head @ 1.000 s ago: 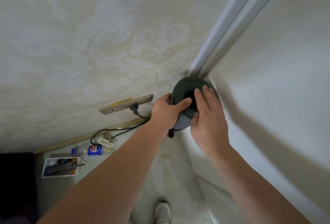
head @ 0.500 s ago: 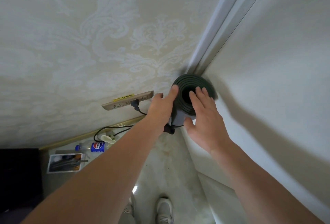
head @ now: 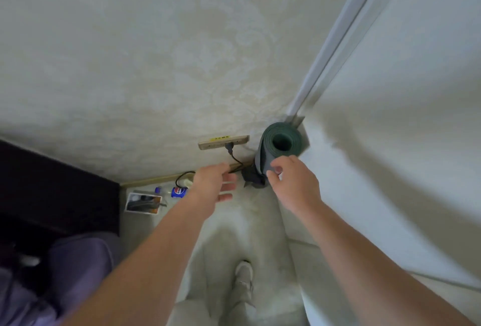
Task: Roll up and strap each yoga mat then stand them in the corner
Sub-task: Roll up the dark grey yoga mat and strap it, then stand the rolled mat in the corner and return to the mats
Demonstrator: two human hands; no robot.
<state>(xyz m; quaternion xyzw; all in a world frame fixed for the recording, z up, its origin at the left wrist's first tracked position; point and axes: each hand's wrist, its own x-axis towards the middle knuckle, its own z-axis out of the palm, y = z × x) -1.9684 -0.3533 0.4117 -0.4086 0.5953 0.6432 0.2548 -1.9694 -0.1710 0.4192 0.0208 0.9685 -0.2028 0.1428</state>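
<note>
Left hand (head: 216, 185): fingers loose and apart, holding nothing. Right hand (head: 295, 184): loosely curled, empty, just in front of rolled green yoga mat (head: 265, 154), contact unclear. Mat upright in wall corner. Leftward: socket strip (head: 223, 142), black cable (head: 235, 157), Pepsi bottle (head: 177, 191).

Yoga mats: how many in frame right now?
1. A dark green rolled mat stands upright in the corner, to the right of the wall socket strip. No others show; more could lie outside the frame.
</note>
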